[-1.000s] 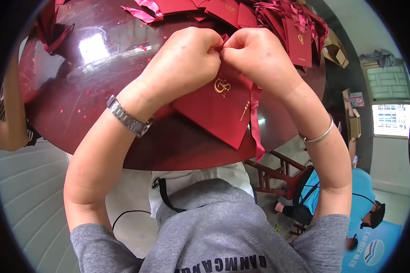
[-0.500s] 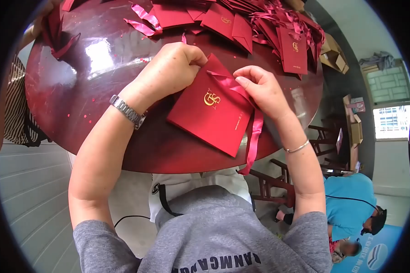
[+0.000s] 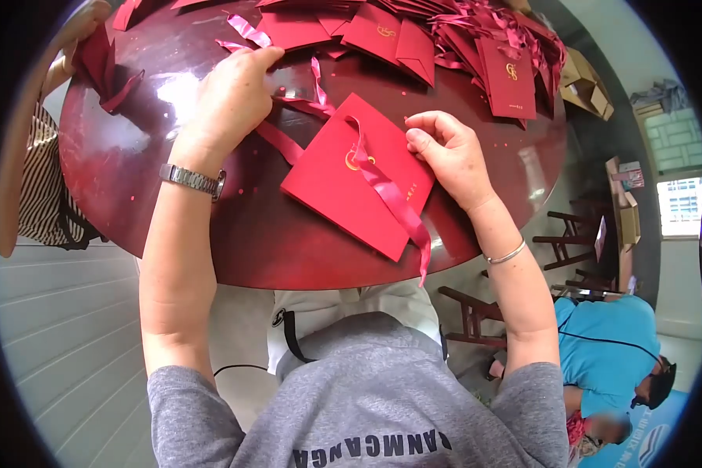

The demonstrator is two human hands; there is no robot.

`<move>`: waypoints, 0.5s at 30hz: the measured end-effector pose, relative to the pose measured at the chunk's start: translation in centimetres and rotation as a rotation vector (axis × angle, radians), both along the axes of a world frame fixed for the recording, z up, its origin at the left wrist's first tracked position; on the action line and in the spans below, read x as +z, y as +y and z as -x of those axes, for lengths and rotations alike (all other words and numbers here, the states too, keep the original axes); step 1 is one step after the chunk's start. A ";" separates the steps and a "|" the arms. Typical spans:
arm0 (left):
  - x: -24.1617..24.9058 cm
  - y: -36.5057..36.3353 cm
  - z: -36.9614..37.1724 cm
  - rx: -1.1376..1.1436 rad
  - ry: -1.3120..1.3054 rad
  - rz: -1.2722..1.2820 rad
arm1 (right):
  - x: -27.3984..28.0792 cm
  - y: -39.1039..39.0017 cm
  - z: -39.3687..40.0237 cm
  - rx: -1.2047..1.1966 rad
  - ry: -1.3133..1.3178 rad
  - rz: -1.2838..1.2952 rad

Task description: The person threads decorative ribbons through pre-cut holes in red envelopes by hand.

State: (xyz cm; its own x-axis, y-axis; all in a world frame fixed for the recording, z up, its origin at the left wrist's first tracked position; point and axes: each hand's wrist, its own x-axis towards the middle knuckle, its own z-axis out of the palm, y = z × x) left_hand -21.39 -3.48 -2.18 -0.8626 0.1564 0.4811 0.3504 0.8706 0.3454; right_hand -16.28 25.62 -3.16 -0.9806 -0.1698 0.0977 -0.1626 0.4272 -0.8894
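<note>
A red bag (image 3: 327,195) with a gold emblem lies tilted on the round table, a pink ribbon (image 3: 394,199) draped across its face and past its lower edge. My right hand (image 3: 456,160) is at the bag's upper right edge, thumb and forefinger pinched; what lies between them is too small to tell. Up and left of the bag, my left hand (image 3: 234,97) has its fingers closed near the pile, their tips partly hidden. Another pink ribbon (image 3: 281,143) runs from the bag's left side toward this hand.
Folded red bags (image 3: 382,35) and tangled ribbons (image 3: 499,27) cover the far side of the glossy table (image 3: 288,257). Another person's hand (image 3: 93,19) is by a red bag (image 3: 93,70) at upper left. A person in blue (image 3: 608,335) is bent over at lower right.
My left hand has moved up and left, away from the bag's top. The ribbon that was by my right fingers now hangs loose across the bag's face.
</note>
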 end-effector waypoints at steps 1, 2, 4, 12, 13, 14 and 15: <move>0.8 0.3 -0.2 -0.007 0.143 -0.041 | 0.4 0.2 -0.3 0.006 -0.036 0.117; 1.5 0.6 -0.7 -0.007 0.144 -0.037 | 0.8 0.4 -0.8 0.012 -0.073 0.233; 2.8 1.2 -3.0 -0.071 -0.061 -0.202 | 1.1 1.3 -2.5 0.003 0.033 0.225; 1.8 2.8 -11.0 -0.099 -0.314 -0.284 | 1.9 3.7 -9.3 0.614 0.908 -0.686; 1.6 3.1 -10.9 -0.069 -0.324 -0.267 | 1.7 3.7 -9.3 0.616 0.938 -0.685; 1.5 3.3 -10.6 -0.039 -0.333 -0.250 | 1.9 3.6 -9.2 0.614 0.948 -0.677; 1.6 3.5 -10.2 -0.021 -0.469 -0.359 | 2.2 3.4 -9.1 0.641 0.927 -0.680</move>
